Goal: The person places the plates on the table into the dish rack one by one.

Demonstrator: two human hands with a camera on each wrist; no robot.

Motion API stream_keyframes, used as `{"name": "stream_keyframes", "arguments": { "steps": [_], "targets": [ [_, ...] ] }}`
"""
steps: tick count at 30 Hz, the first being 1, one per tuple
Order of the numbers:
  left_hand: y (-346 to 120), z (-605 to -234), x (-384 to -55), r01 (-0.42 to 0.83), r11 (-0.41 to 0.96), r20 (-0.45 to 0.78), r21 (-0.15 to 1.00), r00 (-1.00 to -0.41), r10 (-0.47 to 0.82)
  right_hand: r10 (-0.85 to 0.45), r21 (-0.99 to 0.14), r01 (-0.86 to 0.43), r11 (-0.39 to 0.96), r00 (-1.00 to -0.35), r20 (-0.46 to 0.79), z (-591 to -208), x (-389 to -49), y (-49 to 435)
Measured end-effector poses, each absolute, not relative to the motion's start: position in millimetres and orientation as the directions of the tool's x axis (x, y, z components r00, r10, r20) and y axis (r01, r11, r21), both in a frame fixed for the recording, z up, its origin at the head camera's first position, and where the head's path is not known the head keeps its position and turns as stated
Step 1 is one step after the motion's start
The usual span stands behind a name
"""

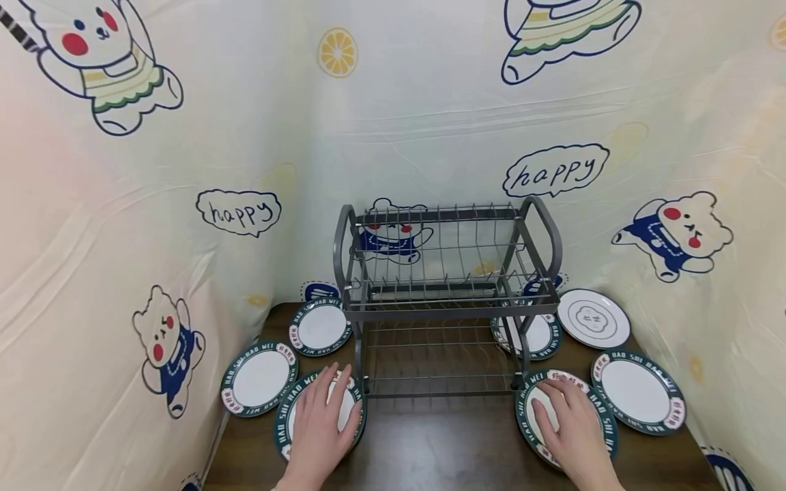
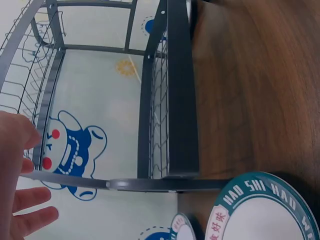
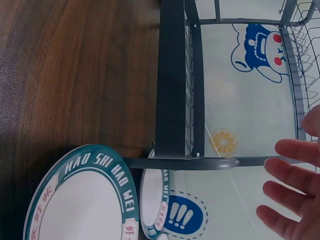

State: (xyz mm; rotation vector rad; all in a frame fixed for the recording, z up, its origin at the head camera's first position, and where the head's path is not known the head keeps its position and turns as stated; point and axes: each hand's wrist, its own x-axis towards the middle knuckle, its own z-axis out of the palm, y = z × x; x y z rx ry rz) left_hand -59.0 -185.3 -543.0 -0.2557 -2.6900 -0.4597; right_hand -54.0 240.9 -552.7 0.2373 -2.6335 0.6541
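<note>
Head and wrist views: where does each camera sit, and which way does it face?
Head: worn on head, faces forward and down; shows grey two-tier metal rack, round white green-rimmed plates, left hand, right hand.
Left wrist: worn there, faces the rack, seen sideways; left hand at left edge.
Right wrist: likewise, right hand at right edge.
Wrist views share the rack.

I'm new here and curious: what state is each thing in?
Left grip, fingers spread over left front plate
Right grip, fingers relaxed over right front plate
Six green-rimmed plates, face up
White plate, face up
Rack, upright
Printed cloth, hanging creased
Table, partly covered
</note>
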Motion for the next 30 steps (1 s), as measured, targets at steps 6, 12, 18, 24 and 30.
{"name": "stream_keyframes", "arguments": {
  "steps": [6,12,18,24,30],
  "targets": [
    [-180.8,-535.1,-58.6,0.272,0.916,0.510,0.293,-0.855,0.091,-0.070,-0.400,-0.298,0.867,-0.867,0.494,-549.9,-53.8,238.1],
    [-180.3,-528.0,-61.0,0.293,0.913,0.546,0.283,-0.832,0.098,-0.066,-0.412,-0.297,0.862,-0.870,0.489,-549.2,-54.7,236.6],
    [-176.2,-519.6,-66.9,0.341,0.900,0.606,0.273,-0.787,0.114,-0.054,-0.429,-0.290,0.855,-0.874,0.482,-548.8,-53.6,235.3],
    [-171.1,-509.4,-72.6,0.357,0.888,0.635,0.290,-0.766,0.100,-0.041,-0.443,-0.285,0.850,-0.874,0.485,-548.2,-51.8,235.9],
    [-171.6,-496.3,-82.0,0.412,0.871,0.710,0.268,-0.696,0.110,-0.044,-0.442,-0.296,0.847,-0.867,0.496,-548.7,-51.6,237.7]
  ]
}}
